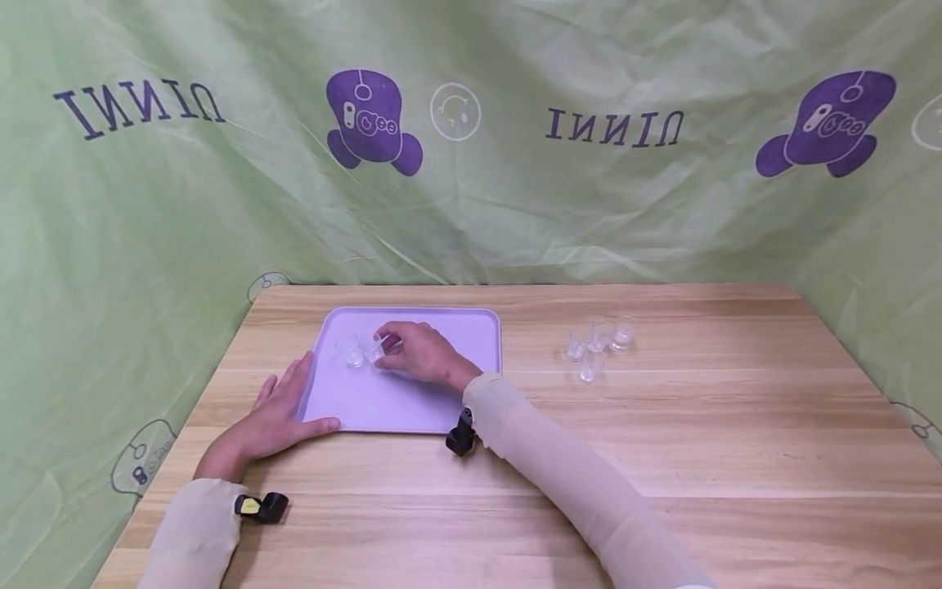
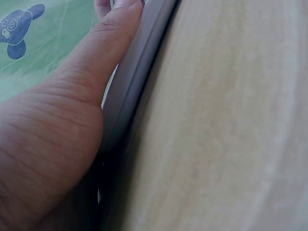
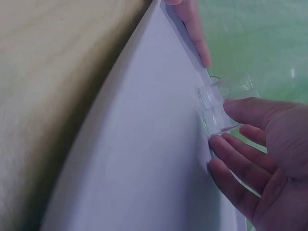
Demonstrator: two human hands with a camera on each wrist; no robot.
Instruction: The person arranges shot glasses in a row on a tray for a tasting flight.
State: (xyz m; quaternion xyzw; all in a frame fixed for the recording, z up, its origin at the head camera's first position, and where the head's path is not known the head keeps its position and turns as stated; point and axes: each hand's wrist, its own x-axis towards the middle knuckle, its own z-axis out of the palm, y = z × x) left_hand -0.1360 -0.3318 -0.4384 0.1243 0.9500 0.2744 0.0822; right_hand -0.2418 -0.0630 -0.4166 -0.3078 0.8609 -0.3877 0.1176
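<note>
Right fingers (image 1: 398,329) pinching clear cup (image 1: 374,352), left fingers (image 1: 293,379) straight along lilac tray (image 1: 368,405) — wooden table (image 1: 736,425), green printed cloth (image 1: 500,204)

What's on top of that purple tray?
Two clear shot glasses, close together, the right hand pinching one. That hand hides part of the purple tray, so I can't tell what's under it.

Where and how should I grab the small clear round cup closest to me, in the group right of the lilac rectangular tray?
Pinch the small clear round cup by its side walls, probably coming from the near side: it looks upright with its near side unblocked, while the other three clear cups stand beyond it.
</note>
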